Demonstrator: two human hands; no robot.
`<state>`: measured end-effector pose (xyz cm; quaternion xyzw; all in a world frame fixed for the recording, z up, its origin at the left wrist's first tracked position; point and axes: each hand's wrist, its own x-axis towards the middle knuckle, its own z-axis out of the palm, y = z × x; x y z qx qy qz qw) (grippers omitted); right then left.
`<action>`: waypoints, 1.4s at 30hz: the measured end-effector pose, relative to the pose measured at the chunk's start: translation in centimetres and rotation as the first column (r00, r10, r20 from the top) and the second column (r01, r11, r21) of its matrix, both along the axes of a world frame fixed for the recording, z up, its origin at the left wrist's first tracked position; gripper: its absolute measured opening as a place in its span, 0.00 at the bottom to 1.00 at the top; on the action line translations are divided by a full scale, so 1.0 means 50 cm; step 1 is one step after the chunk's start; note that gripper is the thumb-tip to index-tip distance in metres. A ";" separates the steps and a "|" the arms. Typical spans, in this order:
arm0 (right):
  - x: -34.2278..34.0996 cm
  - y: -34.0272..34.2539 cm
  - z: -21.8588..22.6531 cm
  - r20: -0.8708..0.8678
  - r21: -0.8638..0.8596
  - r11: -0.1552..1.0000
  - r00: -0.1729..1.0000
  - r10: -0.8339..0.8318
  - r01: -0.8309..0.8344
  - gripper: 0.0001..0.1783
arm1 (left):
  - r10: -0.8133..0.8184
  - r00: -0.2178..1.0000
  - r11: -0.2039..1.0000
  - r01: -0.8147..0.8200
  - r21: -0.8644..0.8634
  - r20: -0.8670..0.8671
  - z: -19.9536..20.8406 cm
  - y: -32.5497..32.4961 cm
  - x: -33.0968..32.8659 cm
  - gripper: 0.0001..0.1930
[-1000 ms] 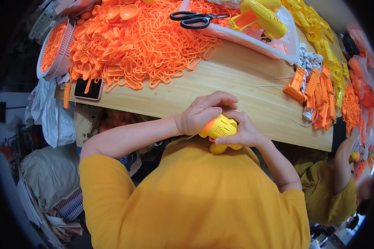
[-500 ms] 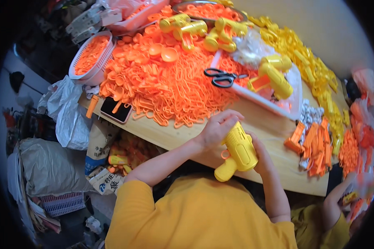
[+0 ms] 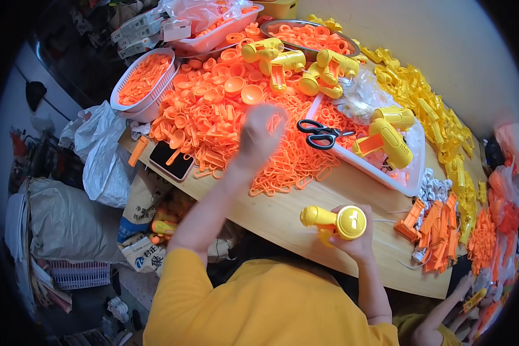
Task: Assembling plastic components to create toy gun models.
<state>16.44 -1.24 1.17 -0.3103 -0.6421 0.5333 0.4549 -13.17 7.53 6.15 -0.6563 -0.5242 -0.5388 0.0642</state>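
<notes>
My right hand grips a yellow pistol-shaped plastic toy over the table's near edge. Its round, shiny end faces up and its handle points left. Smeared by motion, my left hand is over a large heap of orange plastic parts; whether its fingers hold anything cannot be made out. Round orange cups, strips and thin loops make up that heap. Just right of this hand lie black-handled scissors, partly across the rim of a white tray.
More yellow pistol-shaped toys rest on the tray and the heap. Yellow parts line the wall. Orange clips and small silvery pieces lie at right. A phone sits left. Another person's arm shows lower right.
My left hand has left the yellow toy and moved up and left over the orange heap. The right hand keeps the toy, which has turned so its round end faces up.
</notes>
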 end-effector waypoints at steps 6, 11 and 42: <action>-0.025 -0.009 -0.022 0.152 -0.126 0.989 0.987 -0.058 0.077 0.38 | 0.308 0.872 0.897 -0.400 -0.188 -0.381 -0.005 0.162 -0.247 0.14; -0.047 -0.009 -0.027 0.104 -0.173 0.982 0.993 -0.062 0.079 0.37 | 0.261 0.860 0.847 -0.422 -0.324 -0.438 -0.013 0.188 -0.256 0.11; -0.125 -0.035 -0.003 0.166 0.215 0.958 0.959 -0.229 0.191 0.28 | -0.602 0.782 0.712 0.618 -0.334 0.164 -0.004 -0.128 0.197 0.09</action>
